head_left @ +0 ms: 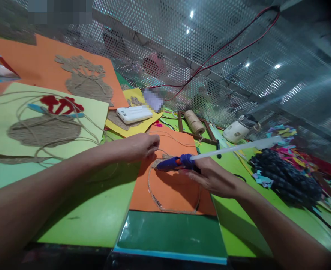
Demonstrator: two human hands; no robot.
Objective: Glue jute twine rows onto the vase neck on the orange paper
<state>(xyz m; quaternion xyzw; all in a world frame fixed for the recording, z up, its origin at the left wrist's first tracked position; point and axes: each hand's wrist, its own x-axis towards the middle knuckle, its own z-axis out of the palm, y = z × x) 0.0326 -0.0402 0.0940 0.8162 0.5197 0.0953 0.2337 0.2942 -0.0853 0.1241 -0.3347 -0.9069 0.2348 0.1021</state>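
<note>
The handle of the blue glue gun point(172, 163) is largely covered by the right hand point(213, 176), which is closed around it; the trigger cannot be made out. By the gun's body, part of the twine outline point(150, 189) is hidden, and the exact spot met by the nozzle is hard to read. The fingers of the left hand point(147, 146) are curled in beside the nozzle, but their tips are turned out of sight, so whether the loose twine point(165, 153) just beside them is pinched cannot be told. Both forearms are cut off by the lower part of the view. Beyond the left hand, an object next to the white power bank point(134, 114) is masked by pixels.

The orange sheet point(176, 191) is placed beneath both hands, over a glossy green board point(171, 232) on the table point(98, 210). On it a rounded, vase-like shape is traced in thin brown twine, with dark patches along its lower left; its inside is left mostly bare orange, and its upper part is filled with twine near the nozzle. From the gun's rear, a long translucent glue stick point(235, 148) is extended above the right hand.
</note>
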